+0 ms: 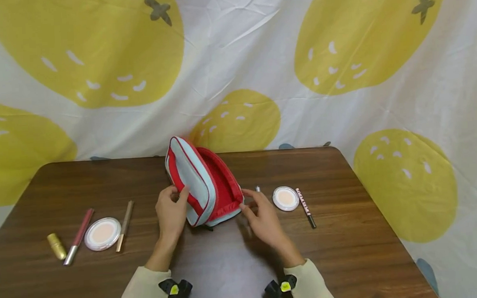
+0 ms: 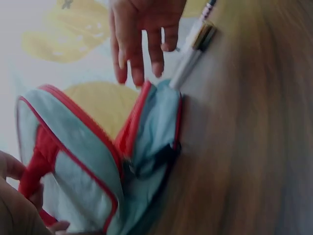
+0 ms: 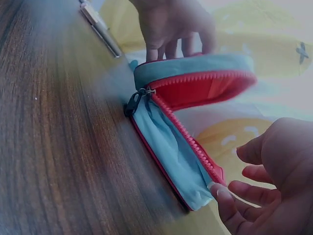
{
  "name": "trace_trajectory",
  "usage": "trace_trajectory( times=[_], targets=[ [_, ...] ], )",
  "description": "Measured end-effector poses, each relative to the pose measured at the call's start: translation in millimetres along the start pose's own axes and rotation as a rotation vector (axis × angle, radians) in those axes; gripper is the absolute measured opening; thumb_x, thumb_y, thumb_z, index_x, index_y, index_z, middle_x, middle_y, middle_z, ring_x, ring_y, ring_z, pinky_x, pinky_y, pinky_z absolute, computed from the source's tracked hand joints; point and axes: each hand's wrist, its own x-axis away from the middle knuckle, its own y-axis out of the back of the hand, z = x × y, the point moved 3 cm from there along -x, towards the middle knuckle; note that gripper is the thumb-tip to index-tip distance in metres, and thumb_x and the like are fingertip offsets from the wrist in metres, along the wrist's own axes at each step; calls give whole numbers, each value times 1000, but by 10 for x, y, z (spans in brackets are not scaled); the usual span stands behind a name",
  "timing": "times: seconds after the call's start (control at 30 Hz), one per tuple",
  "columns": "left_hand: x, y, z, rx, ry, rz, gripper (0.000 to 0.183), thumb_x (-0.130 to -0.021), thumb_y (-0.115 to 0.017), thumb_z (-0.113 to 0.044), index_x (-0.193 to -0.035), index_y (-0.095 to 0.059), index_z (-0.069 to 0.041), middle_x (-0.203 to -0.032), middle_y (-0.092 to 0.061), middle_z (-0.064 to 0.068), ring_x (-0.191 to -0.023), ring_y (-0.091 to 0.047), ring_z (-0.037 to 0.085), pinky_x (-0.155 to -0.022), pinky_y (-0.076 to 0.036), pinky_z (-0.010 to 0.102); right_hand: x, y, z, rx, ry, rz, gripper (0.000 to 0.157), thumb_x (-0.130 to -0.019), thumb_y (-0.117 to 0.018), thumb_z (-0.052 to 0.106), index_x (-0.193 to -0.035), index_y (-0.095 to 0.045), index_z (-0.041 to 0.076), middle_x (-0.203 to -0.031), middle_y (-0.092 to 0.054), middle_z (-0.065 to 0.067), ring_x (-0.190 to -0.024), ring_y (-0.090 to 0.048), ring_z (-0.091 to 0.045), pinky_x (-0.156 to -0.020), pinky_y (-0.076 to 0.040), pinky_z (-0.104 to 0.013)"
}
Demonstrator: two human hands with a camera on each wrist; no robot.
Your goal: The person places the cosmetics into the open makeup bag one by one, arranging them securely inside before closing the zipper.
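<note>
An unzipped light blue cosmetic pouch (image 1: 204,186) with red trim and a red lining stands near the table's back edge. Its lid is tipped up to the left. My left hand (image 1: 171,214) grips the red strap (image 1: 175,174) on the outside of that lid, thumb and fingers around it. At the pouch's right end, my right hand (image 1: 265,216) has loosely bent fingers, with fingertips touching the rim of the lower half (image 3: 171,156). A black zipper pull (image 3: 133,104) hangs at the hinge corner.
Left of the pouch lie a gold tube (image 1: 56,246), a pink tube with silver cap (image 1: 79,236), a round compact (image 1: 102,234) and a slim gold-brown tube (image 1: 124,226). To the right are another compact (image 1: 285,198), a pink-and-black pencil (image 1: 306,208) and a partly hidden silver-tipped item (image 1: 258,189).
</note>
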Motion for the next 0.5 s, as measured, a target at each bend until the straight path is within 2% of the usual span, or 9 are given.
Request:
trace_trajectory(
  times=[0.13, 0.23, 0.3, 0.4, 0.5],
  targets=[
    [-18, 66, 100, 27, 48, 64, 19, -93, -58, -18, -89, -64, 0, -79, -63, 11, -72, -55, 17, -63, -41, 27, -32, 6, -39, 5, 7, 0, 41, -91, -63, 3, -130, -51, -5, -118, -58, -20, -85, -63, -26, -70, -52, -28],
    [-26, 114, 158, 95, 58, 97, 19, -94, -55, -16, -86, -61, 0, -63, -52, 4, -56, -43, 9, -51, -34, 23, -50, 32, -46, 9, -2, -15, 41, -90, -64, 2, -129, -52, -4, -117, -60, -19, -84, -63, -25, -69, -52, -29],
    [-32, 149, 181, 143, 61, 107, 20, -95, -54, -14, -85, -60, 1, -59, -43, 0, -51, -35, 6, -47, -29, 22, -63, 45, -50, 9, -17, -18, 41, -90, -64, 2, -129, -52, -3, -116, -60, -19, -85, -63, -25, -68, -52, -29],
    [-42, 209, 213, 174, 69, 96, 21, -95, -52, -13, -84, -57, 4, -59, -36, -2, -50, -30, 6, -46, -25, 23, -90, 40, -54, -1, -60, -3, 41, -91, -63, 4, -130, -52, 0, -116, -60, -18, -86, -62, -25, -68, -52, -30],
    [-44, 248, 239, 236, 92, 90, 22, -96, -50, -10, -83, -56, 6, -63, -42, 2, -56, -37, 10, -51, -31, 24, -119, 15, -51, -4, -83, 11, 42, -91, -63, 5, -131, -52, 1, -115, -60, -17, -86, -62, -25, -70, -53, -32]
  ],
)
